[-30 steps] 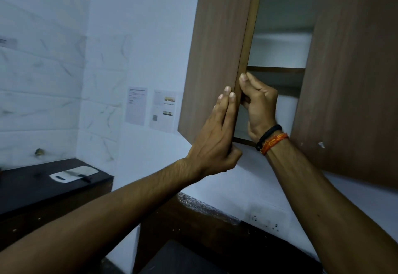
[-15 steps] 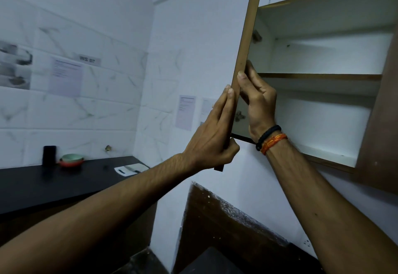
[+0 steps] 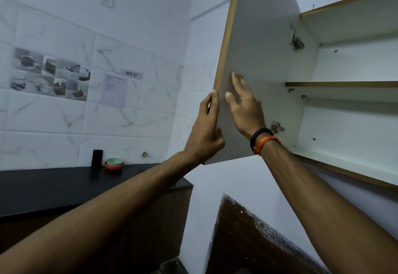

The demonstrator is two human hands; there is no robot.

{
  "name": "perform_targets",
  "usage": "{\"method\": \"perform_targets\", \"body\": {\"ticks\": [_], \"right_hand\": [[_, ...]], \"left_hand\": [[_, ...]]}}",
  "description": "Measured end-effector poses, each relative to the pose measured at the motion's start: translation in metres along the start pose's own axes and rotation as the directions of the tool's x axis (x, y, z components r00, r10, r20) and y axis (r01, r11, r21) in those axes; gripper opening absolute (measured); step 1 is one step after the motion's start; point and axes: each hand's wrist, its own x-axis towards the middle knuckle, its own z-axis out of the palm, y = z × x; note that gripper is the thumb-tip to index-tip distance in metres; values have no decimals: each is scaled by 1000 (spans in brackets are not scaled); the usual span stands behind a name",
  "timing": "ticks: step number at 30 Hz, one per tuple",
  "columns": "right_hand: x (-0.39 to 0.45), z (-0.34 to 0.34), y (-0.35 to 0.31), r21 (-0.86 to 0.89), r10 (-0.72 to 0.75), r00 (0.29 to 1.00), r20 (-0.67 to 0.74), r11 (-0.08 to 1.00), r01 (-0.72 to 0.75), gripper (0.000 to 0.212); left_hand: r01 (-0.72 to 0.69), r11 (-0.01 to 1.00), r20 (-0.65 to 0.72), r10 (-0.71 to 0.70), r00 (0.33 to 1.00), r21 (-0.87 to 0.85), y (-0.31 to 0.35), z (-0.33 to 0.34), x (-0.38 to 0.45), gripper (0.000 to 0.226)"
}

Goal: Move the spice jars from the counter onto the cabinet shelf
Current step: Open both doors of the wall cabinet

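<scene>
No spice jar is in view. The wall cabinet's left door (image 3: 265,36) stands swung wide, its pale inner face toward me. My left hand (image 3: 204,131) holds the door's free edge, fingers along the outer side and thumb on the inner face. My right hand (image 3: 243,105), with a black and an orange band at the wrist, lies flat with spread fingers against the inner face. Inside the cabinet, the middle shelf (image 3: 344,84) and the bottom shelf (image 3: 349,166) are bare.
A black counter (image 3: 53,183) runs along the tiled wall at left, carrying a dark upright phone (image 3: 97,158) and a small green and red bowl (image 3: 114,163). Papers hang on the tiles. A dark wooden unit (image 3: 247,241) sits below the cabinet.
The left door has swung further open to the left. My right hand let go of the door's edge and now lies flat on its inner face. The view turned left.
</scene>
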Motion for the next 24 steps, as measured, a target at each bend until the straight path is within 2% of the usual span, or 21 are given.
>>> {"method": "perform_targets", "body": {"ticks": [5, 13, 19, 24], "right_hand": [[10, 28, 12, -165, -62, 995, 79, 983, 74, 63], [26, 61, 34, -375, -148, 964, 219, 900, 223, 68], [33, 89, 49, -447, -159, 948, 277, 852, 273, 75], [27, 103, 60, -457, -196, 953, 230, 843, 284, 78]], "left_hand": [[76, 995, -7, -75, 997, 68, -24, -3, 7, 100], [82, 923, 145, -146, 979, 376, -65, -13, 19, 107], [-2, 834, 197, -127, 972, 552, -100, -16, 27, 99], [-195, 651, 257, -1, 966, 734, -111, -6, 32, 96]]}}
